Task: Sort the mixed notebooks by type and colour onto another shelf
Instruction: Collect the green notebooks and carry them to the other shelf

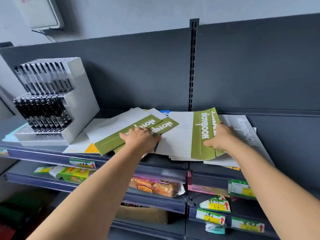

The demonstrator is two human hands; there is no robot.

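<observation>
A stack of green-banded notebooks (pixel 200 135) lies mid-way along the top shelf (pixel 169 163), directly under the person's right hand (pixel 221 137). Its thumb rests on the green band and its fingers reach past the stack's right edge. Whether they curl round that edge cannot be told.

To the left, two more green-banded notebooks, a front one (pixel 112 142) and one behind it (pixel 166 125), overlap at an angle. The left hand (pixel 140 137) presses flat on them with straight fingers, gripping nothing. At least four green bands show in all, counting one offset beneath the stack's top cover.

One grey notebook (pixel 242 129) lies just right of the stack, partly under the right hand's fingers. One yellow cover (pixel 90 149) pokes out beneath the left pair, and a blue corner (pixel 164 112) shows behind them.

At the shelf's left end stands one white pen display (pixel 52 101) with two tiers of black pens. Lower shelves carry a bread bag (pixel 155 187), a cardboard box (pixel 143 216) and several price tags (pixel 82 164).
</observation>
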